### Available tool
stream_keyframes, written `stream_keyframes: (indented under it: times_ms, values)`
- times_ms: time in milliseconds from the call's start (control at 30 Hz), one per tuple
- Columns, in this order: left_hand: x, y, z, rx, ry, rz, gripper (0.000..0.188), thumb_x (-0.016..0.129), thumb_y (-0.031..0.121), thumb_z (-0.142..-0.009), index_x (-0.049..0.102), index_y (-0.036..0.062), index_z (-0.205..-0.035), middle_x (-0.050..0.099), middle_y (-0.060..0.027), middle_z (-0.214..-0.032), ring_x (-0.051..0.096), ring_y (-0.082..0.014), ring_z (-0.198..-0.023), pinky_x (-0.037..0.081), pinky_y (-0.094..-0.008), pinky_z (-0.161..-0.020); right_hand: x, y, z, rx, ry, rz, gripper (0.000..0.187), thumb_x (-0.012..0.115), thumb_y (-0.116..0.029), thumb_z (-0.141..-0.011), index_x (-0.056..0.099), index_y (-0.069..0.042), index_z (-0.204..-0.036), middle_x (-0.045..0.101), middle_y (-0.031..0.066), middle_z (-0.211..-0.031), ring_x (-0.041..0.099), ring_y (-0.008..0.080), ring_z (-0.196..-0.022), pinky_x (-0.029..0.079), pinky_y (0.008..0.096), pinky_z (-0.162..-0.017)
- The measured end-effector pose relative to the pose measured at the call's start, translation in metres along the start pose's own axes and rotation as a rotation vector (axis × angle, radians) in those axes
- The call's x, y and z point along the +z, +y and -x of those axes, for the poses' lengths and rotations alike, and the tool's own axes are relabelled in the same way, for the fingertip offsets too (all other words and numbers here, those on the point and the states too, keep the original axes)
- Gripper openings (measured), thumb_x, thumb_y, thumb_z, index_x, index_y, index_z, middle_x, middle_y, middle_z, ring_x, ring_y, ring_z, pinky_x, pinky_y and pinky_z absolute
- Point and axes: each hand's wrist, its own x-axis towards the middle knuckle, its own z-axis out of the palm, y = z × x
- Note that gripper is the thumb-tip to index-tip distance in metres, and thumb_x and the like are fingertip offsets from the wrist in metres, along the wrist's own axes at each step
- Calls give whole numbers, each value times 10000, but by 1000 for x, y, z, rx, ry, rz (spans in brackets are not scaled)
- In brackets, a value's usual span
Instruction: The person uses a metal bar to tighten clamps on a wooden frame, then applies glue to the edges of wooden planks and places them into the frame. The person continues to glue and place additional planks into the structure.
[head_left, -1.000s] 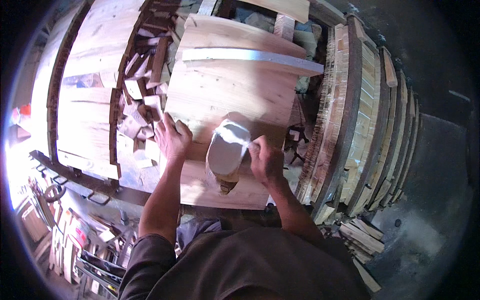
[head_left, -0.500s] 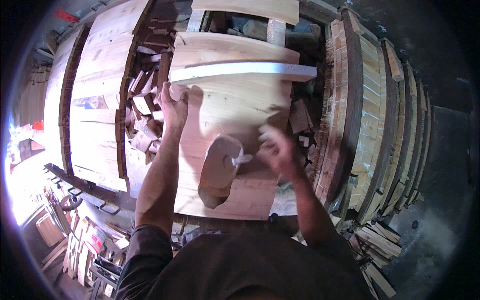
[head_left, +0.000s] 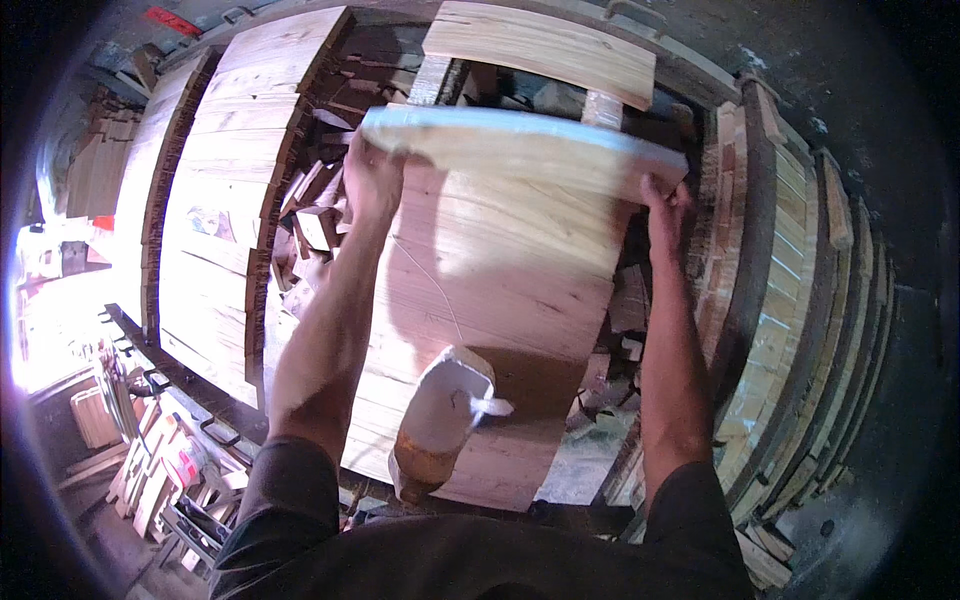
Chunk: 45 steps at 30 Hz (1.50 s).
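Taking the middle of the view as the dial's centre, the left hand [head_left: 372,178] sits between 10 and 11 o'clock, closed around one end of a wooden plank [head_left: 530,158]. The right hand [head_left: 666,205] is at 2 o'clock, gripping the plank's other end. The plank spans the 12 o'clock side between them, its far long edge whitish and its broad pale face tilted toward the person; whether it touches the surface below cannot be told.

Under and nearer than the plank lies a wide wooden panel [head_left: 520,285], covering the centre. On it, between 6 and 7 o'clock, rests a cut-open container [head_left: 445,400], whitish inside and brownish at its near end, with a white stub [head_left: 491,406] sticking out to its right. Farther out at 12 o'clock, another board [head_left: 540,48] lies across two crossbars [head_left: 602,108].

Toward 10 o'clock, wood offcuts [head_left: 318,228] are heaped beside the panel, and past them stand long jointed panels [head_left: 225,200]. At 3 o'clock a row of clamped wooden panels [head_left: 785,300] curves along the rim. Out at 8 o'clock, loose wood strips [head_left: 150,475] lean around a white-and-red container [head_left: 183,463].
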Motion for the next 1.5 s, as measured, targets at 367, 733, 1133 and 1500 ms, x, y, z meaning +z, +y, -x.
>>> stream_keyframes:
  times_ms: [367, 733, 1133, 1500]
  values:
    - [82, -44, -118, -53, -236, -589, 883, 712, 393, -770, 330, 28, -1477, 595, -215, -1292, 504, -360, -1274, 350, -444, -1098, 51, 71, -61, -11, 210, 621, 643, 729, -300, -846, 501, 64, -1325, 619, 190, -1229, 619, 278, -1111, 490, 384, -934]
    - [87, -48, -118, -12, 26, -615, 552, 769, 448, -765, 622, 123, -1185, 719, -104, -1080, 672, -320, -1019, 518, -436, -854, 52, 51, -57, -64, -23, 644, 747, 621, -315, -913, 290, 37, -1483, 414, 273, -1467, 445, 396, -1337, 377, 427, -1093]
    - [99, -35, -116, -31, -126, -802, 669, 624, 555, -859, 461, 112, -1334, 678, -233, -1107, 658, -390, -1036, 517, -503, -876, 45, 74, -67, -163, -7, 548, 861, 629, -296, -883, 161, 48, -1518, 322, 300, -1509, 355, 421, -1387, 285, 454, -1160]
    - [103, -34, -117, -14, -93, -717, 628, 642, 487, -859, 501, 96, -1329, 672, -224, -1129, 647, -389, -1058, 508, -483, -914, 47, 98, -72, -344, 104, 601, 893, 624, -329, -890, 109, -3, -1543, 306, 278, -1527, 388, 414, -1370, 330, 465, -1132]
